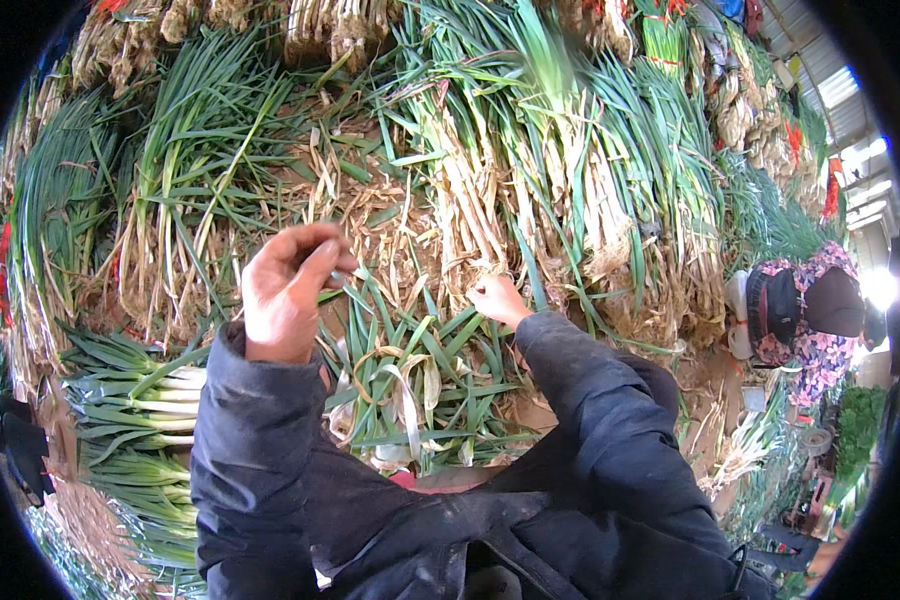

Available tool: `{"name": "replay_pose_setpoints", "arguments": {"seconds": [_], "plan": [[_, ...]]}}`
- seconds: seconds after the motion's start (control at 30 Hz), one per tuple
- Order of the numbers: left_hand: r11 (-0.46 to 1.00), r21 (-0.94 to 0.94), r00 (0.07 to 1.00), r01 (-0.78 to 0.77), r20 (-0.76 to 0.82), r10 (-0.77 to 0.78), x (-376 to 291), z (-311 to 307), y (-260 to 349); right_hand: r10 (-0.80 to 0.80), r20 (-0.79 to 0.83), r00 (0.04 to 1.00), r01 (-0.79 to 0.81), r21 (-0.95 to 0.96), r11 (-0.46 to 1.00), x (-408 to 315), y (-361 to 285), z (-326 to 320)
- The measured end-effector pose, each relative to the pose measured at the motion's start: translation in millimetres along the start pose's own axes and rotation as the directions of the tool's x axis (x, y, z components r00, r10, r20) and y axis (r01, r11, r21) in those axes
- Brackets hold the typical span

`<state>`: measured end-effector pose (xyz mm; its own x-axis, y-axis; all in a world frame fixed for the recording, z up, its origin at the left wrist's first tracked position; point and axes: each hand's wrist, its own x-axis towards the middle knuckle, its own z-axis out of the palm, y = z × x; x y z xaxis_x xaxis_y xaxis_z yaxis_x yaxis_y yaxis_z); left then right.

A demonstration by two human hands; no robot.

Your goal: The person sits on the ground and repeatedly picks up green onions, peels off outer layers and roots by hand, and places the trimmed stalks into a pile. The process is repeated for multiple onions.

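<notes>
My left hand (289, 292) is raised over the strewn trimmings, its fingers curled towards the thumb. Whether anything thin is pinched there cannot be made out. My right hand (499, 298) is curled at the root ends of a row of long green onions (469, 195); the onions point away from me, with dry tan skins on their stalks. Its fingertips are partly hidden, so a grip on the roots cannot be confirmed. Below and between both hands lies a heap of loose green leaves (420, 375) with some pale, withered strips.
Cleaned onions with white stalks (169, 405) lie at my left. Untrimmed onions (195, 142) lie beyond my left hand, and dry peelings (375, 202) litter the ground. Red-tied bundles (664, 41) stand at the back. Another person in a flowered top (825, 367) is at the right.
</notes>
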<state>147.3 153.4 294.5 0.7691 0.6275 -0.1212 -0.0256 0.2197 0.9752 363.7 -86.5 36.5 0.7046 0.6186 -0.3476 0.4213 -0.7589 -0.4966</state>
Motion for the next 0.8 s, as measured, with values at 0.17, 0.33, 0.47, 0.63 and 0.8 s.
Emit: {"name": "replay_pose_setpoints", "arguments": {"seconds": [0.17, 0.33, 0.47, 0.63, 0.8], "plan": [[0.995, 0.093, 0.999, 0.02, -0.035, -0.017, 0.2, -10.6, -5.5, -0.001, -0.208, 0.978, 0.026, 0.117, 0.993, 38.3, 29.4, 11.6], [0.986, 0.157, 0.998, 0.052, -0.03, -0.047, -3.4, -1.7, 3.9, 0.171, -0.281, 0.944, -0.139, 0.133, 0.981, 69.8, 58.2, 5.2], [0.983, 0.164, 0.996, 0.08, -0.043, -0.074, -2.9, 4.3, 5.9, 0.167, -0.337, 0.926, -0.189, -0.032, 0.982, 85.5, 71.0, -3.3], [0.99, 0.138, 0.999, 0.042, -0.023, -0.039, -0.5, 2.1, -0.1, 0.187, -0.35, 0.918, -0.253, -0.153, 0.955, 109.7, 96.0, 17.8], [0.957, 0.271, 0.994, 0.105, -0.07, -0.089, 4.5, 4.0, -4.5, 0.249, -0.271, 0.93, -0.279, -0.078, 0.957, 122.8, 103.2, 24.9]]}}
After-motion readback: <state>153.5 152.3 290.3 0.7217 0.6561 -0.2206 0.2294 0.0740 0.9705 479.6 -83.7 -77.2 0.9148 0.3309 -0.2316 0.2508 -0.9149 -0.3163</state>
